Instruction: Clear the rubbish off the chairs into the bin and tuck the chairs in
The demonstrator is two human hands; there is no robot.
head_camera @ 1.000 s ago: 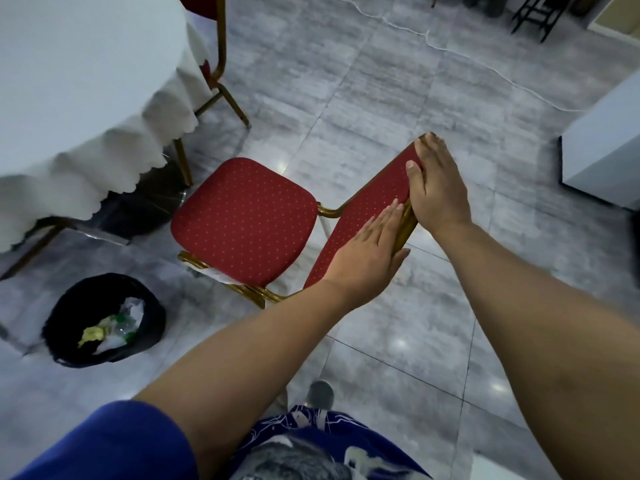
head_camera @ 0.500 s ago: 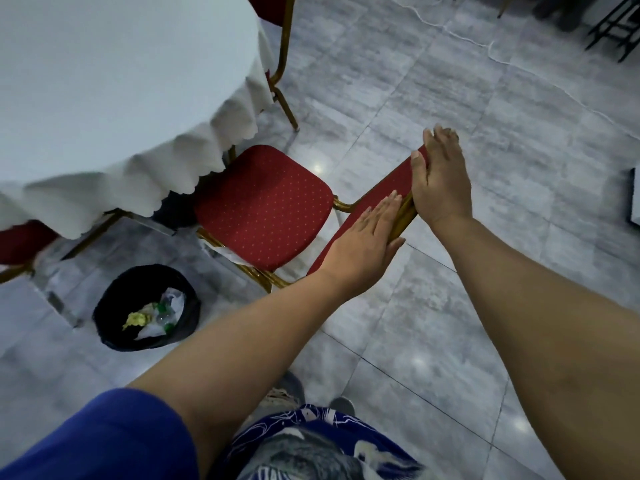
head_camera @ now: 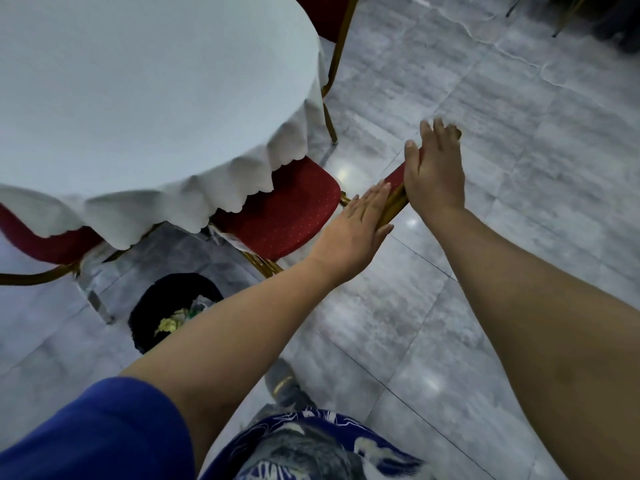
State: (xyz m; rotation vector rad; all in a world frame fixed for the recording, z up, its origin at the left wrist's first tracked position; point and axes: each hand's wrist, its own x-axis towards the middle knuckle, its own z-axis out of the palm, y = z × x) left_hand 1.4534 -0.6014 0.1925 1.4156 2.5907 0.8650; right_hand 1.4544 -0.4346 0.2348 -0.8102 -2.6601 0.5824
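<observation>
A red padded chair (head_camera: pixel 287 216) with a gold frame stands partly under the round table's white cloth (head_camera: pixel 138 98); its seat is bare. My left hand (head_camera: pixel 353 233) lies flat, fingers straight, against the front of the backrest (head_camera: pixel 397 177). My right hand (head_camera: pixel 433 174) is over the backrest's top edge, thumb on the front face and fingers over the back. A black bin (head_camera: pixel 152 306) stands on the floor at the lower left, with crumpled paper rubbish (head_camera: pixel 173 322) inside, partly hidden by my left forearm.
A second red chair (head_camera: pixel 41 244) sits under the table at the left, and a third (head_camera: pixel 332 15) at the top. Grey tiled floor (head_camera: pixel 485 271) stretches to the right. Dark furniture legs (head_camera: pixel 568 15) stand at the far top right.
The chair has slid toward the table, so its seat now lies partly under the cloth. Both hands stayed on the backrest and moved with it. My view has shifted forward and left.
</observation>
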